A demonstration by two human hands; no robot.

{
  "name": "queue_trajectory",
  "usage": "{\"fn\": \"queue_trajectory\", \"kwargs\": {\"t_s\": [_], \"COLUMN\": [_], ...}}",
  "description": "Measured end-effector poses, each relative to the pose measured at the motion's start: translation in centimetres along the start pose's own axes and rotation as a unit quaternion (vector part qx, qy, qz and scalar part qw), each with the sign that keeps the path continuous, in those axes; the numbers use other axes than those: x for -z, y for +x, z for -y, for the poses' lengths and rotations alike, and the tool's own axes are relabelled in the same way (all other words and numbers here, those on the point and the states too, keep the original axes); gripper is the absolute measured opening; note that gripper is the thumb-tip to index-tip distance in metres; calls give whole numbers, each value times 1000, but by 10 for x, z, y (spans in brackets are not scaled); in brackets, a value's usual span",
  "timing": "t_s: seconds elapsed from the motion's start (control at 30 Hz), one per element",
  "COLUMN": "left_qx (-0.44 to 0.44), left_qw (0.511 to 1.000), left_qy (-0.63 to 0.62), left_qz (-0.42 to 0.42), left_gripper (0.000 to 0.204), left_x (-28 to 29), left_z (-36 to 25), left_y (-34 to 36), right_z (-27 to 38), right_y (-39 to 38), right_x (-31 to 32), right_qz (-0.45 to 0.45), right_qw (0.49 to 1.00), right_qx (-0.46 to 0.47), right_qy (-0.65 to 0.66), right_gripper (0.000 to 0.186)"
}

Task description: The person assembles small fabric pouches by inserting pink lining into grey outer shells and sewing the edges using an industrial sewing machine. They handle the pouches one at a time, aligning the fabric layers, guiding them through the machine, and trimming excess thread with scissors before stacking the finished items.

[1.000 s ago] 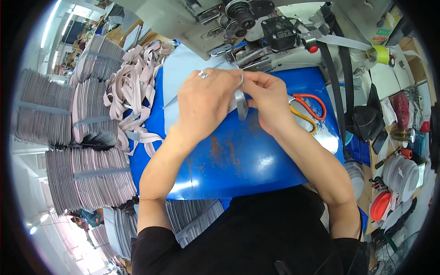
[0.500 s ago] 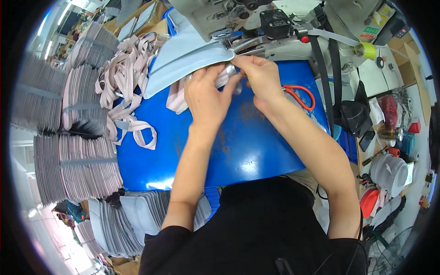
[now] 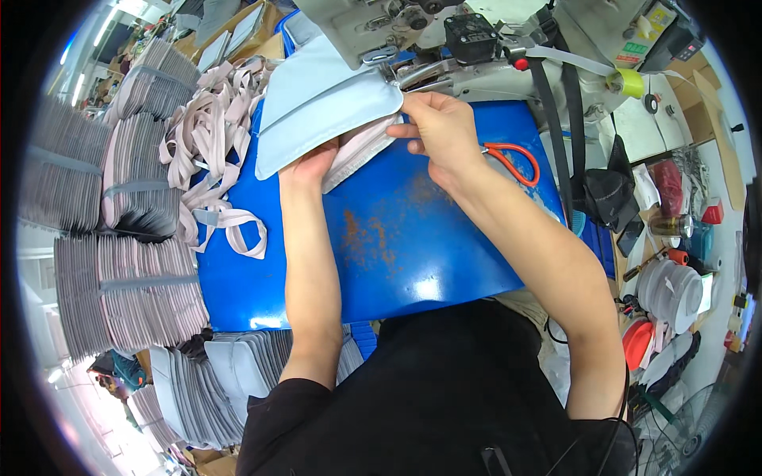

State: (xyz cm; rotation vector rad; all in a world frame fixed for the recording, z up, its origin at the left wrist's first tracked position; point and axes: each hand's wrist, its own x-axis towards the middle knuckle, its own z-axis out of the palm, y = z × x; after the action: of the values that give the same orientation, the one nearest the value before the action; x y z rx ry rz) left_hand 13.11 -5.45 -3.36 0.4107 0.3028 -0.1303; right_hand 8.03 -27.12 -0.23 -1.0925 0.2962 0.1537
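A light blue fabric panel (image 3: 325,111) lies across the top of the blue work surface (image 3: 381,270), beside the sewing machine, with a pale pink layer (image 3: 361,147) showing beneath it. My left hand (image 3: 311,165) is tucked under the panel's lower left part, its fingers hidden. At the panel's right edge my right hand (image 3: 440,127) has thumb and index finger on the fabric, with the lower fingers loosely curled. Orange-handled scissors (image 3: 533,163) lie just right of that hand, partly hidden by it.
The sewing machine (image 3: 421,71) fills the top. Bundled panels (image 3: 139,285) are stacked at the left, next to tangled pink straps (image 3: 202,139). Black straps (image 3: 548,135) hang on the right, near a yellow roll (image 3: 623,82) and a cluttered side surface with red and grey items.
My left hand has moved left and down, underneath the panel. The blue panel now covers where both hands worked on a metallic piece. My right hand has shifted slightly up and left.
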Motion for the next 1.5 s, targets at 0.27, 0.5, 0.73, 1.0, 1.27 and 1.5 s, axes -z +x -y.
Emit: {"fn": "queue_trajectory", "kwargs": {"t_s": [0.27,0.5,0.73,1.0,1.27,1.5], "left_qx": [-366,-315,-287,-348,-314,-260], "left_qw": [387,228,328,272,-142,-217], "left_qy": [840,859,837,857,881,847], "left_qz": [105,332,330,267,325,410], "left_gripper": [21,14,12,42,83,70], "left_x": [28,-58,-78,-70,-112,-148], "left_z": [25,29,54,25,-47,-52], "left_y": [-83,-115,-121,-109,-79,-67], "right_z": [-1,1,-8,2,1,1], "right_y": [3,-6,12,2,-7,-8], "right_x": [-2,-2,13,20,19,17], "right_qz": [19,40,67,126,103,101], "right_qw": [1000,976,988,988,993,994], "right_qx": [3,46,35,24,-11,-31], "right_qy": [12,-208,-133,-84,-61,-24], "right_gripper": [27,29,21,25,24,28]}}
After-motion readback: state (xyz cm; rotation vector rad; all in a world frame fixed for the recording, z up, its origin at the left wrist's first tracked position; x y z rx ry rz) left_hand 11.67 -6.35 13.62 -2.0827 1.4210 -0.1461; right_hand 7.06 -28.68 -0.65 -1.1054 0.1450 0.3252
